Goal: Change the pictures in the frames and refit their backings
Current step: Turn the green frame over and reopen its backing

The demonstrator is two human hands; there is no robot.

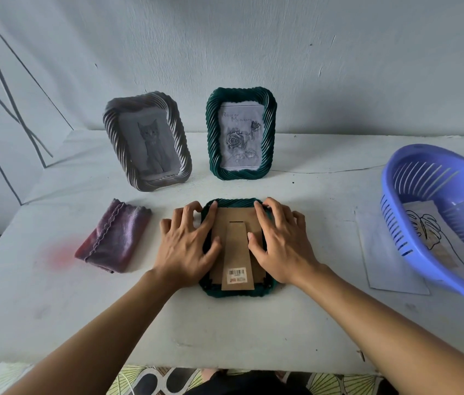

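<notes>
Nearest to the person, both forearms reach forward over the white surface (225,332). The left hand (188,246) and the right hand (279,243) lie on a dark green frame (239,293) that is face down in the middle of the surface. Both hands are spread open and grip nothing: the palms rest on the long sides and the fingertips press near the far corners. Between them shows the brown cardboard backing (236,215) with its stand (236,252) and a barcode sticker (237,275). To the left lies a folded purple cloth (114,238). To the right, a blue basket (413,218) holds a leaf drawing (435,238) and partly covers a white sheet (390,252). Farther away, a grey frame (111,129) with a cat picture (151,143) and a second green frame (213,132) with a rose picture (240,135) stand upright by the wall (253,38).
</notes>
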